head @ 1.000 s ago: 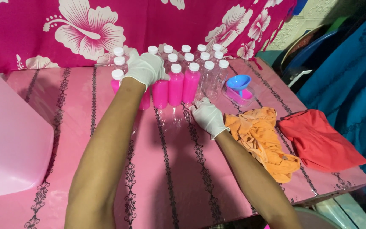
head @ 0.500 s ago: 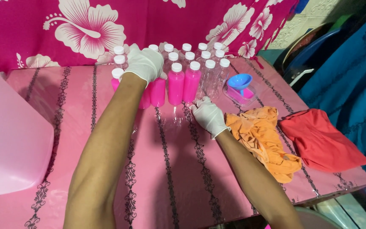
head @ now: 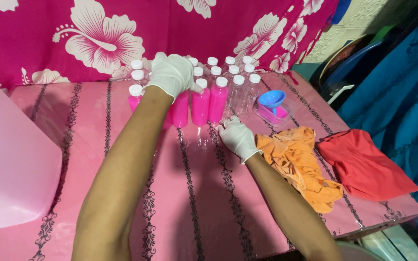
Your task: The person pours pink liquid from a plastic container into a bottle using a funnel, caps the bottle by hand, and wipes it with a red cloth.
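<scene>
A cluster of small bottles with white caps stands at the far edge of the pink table, against the flowered magenta cloth that hangs behind it. The front ones hold bright pink liquid; those toward the right and back look clear.

The left hand, in a white glove, is closed over the top of a pink bottle in the front row — fingers curled down round the cap, which they hide, thumb pointing right toward the next pink bottle. A third pink bottle stands just beside that one, and another pink bottle stands to the left of the forearm.

The right hand, also gloved, rests low on the table just in front of the bottle row, below the third pink bottle. Its fingers are bent and drawn together with the tips at the tabletop; whether they pinch anything I cannot tell.

To the right of the bottles a blue funnel sits in a shallow clear tub. Nearer than that, an orange cloth lies crumpled just beside the right wrist, and a red cloth lies flat beyond it, near the table's right edge. Well to the left of the bottles, a large pale pink container fills the table's left side — the left forearm passes between it and the right arm.
</scene>
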